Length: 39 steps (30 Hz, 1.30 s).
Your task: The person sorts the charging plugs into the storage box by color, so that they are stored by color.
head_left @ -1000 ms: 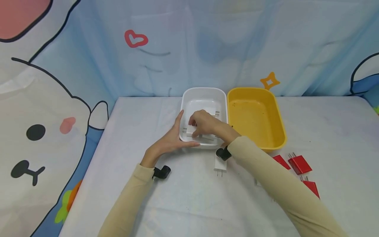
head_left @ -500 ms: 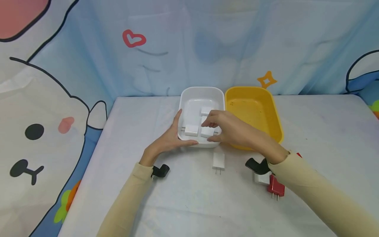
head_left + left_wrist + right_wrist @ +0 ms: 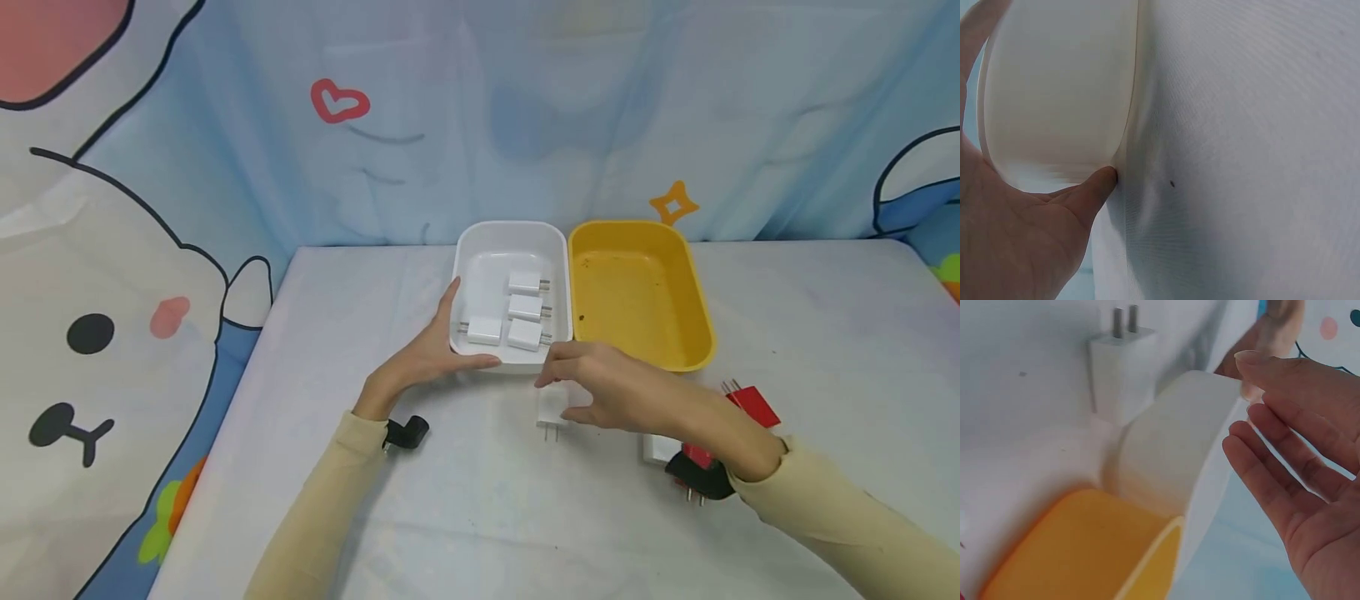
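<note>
My left hand [image 3: 422, 357] rests against the near-left corner of a white plastic tray [image 3: 510, 237], thumb along the front wall and fingers up the left side. In the left wrist view the thumb [image 3: 1092, 195] touches the tray's outer wall. Several white charger plugs [image 3: 524, 334] lie inside the tray. Another white charger plug [image 3: 552, 407] lies on the table before it, prongs toward me. Over that plug hovers my right hand [image 3: 626, 390], fingers loosely bent and thumb apart. The right wrist view shows nothing between the fingers of the right hand [image 3: 1310, 481].
A yellow tray [image 3: 637, 258] stands against the white one's right side. Red charger plugs [image 3: 756, 406] and one more white plug [image 3: 662, 448] lie at the right, partly hidden by the right forearm. A patterned curtain [image 3: 480, 125] hangs behind the table.
My right hand has let go of a white charger plug inside the white tray, risen out of it, and moved toward me over the plug on the table. The left hand stays put.
</note>
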Each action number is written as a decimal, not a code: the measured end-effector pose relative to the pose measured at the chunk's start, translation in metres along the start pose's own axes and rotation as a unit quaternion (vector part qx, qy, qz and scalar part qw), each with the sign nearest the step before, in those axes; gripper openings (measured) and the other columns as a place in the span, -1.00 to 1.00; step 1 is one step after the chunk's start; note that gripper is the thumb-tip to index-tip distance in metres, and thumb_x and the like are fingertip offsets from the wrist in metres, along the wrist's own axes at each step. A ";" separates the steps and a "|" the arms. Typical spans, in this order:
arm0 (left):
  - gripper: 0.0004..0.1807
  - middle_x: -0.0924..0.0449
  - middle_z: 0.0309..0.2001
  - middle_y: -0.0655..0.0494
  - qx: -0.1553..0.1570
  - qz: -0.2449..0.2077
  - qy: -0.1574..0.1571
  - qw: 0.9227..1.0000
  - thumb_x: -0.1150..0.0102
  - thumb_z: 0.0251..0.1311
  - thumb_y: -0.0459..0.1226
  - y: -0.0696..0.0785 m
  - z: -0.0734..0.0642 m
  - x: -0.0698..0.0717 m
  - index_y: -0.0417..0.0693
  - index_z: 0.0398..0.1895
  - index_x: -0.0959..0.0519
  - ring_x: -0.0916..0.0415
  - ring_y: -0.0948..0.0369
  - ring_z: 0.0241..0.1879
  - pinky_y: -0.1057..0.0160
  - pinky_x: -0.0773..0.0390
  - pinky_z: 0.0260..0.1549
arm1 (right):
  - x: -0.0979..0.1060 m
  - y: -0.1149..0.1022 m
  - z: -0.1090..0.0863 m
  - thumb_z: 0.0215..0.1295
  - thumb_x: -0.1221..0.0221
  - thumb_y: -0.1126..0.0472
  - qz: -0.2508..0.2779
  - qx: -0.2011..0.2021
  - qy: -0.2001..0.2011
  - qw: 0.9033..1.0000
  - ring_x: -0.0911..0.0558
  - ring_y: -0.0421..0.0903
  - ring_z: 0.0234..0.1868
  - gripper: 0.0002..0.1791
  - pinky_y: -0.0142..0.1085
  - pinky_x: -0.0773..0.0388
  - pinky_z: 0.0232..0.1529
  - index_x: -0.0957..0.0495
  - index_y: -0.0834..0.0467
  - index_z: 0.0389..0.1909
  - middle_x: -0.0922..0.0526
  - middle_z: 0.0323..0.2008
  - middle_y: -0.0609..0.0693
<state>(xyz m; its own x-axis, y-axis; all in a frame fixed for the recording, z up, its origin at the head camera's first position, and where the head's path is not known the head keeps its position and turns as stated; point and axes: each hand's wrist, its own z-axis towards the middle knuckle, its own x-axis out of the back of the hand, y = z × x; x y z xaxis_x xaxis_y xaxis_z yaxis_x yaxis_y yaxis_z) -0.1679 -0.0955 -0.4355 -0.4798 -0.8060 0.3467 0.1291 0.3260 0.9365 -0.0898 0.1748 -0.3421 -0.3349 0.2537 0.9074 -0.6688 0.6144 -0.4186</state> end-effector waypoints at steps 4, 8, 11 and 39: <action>0.48 0.18 0.68 -0.04 0.003 0.001 0.002 1.000 -0.61 0.08 -0.22 0.001 0.000 0.001 0.10 0.70 0.48 -0.04 0.08 0.54 -0.09 -0.11 0.50 | -0.011 0.005 -0.003 0.02 -0.58 0.43 0.000 0.012 -0.026 1.000 -0.67 -0.01 -0.07 -0.57 -0.22 -0.71 -0.05 -0.75 0.20 -0.04 -0.70 -0.06 0.00; 0.49 0.23 0.69 -0.01 0.017 0.008 0.002 1.000 -0.61 0.08 -0.18 0.001 -0.001 0.000 0.17 0.70 0.49 0.03 0.10 0.58 -0.08 -0.08 0.52 | -0.023 0.015 -0.003 0.03 -0.56 0.45 -0.007 0.037 -0.034 0.999 -0.63 -0.07 -0.06 -0.58 -0.22 -0.69 -0.01 -0.75 0.18 -0.05 -0.68 -0.08 -0.05; 0.49 0.23 0.69 0.00 0.030 0.014 0.003 0.999 -0.61 0.08 -0.14 0.000 -0.002 0.000 0.22 0.70 0.49 0.05 0.11 0.59 -0.07 -0.08 0.52 | -0.030 0.022 -0.001 0.03 -0.56 0.45 -0.009 0.051 -0.039 0.998 -0.60 -0.10 -0.02 -0.57 -0.21 -0.67 0.04 -0.75 0.16 -0.04 -0.66 -0.06 -0.08; 0.48 0.26 0.70 0.00 0.015 0.019 0.006 1.000 -0.61 0.10 -0.14 -0.001 -0.001 0.001 0.20 0.70 0.49 0.08 0.10 0.61 -0.09 -0.04 0.53 | -0.044 0.024 0.011 0.02 -0.58 0.41 -0.053 0.049 -0.084 0.994 -0.58 0.02 0.08 -0.52 -0.19 -0.66 0.10 -0.76 0.13 0.01 -0.67 -0.01 0.02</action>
<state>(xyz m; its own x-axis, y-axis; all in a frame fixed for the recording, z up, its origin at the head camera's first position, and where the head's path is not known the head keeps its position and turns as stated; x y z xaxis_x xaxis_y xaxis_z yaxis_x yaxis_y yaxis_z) -0.1678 -0.0969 -0.4357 -0.4653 -0.7985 0.3819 0.1200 0.3706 0.9210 -0.0984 0.1699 -0.3923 -0.3587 0.0583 0.9316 -0.7654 0.5530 -0.3292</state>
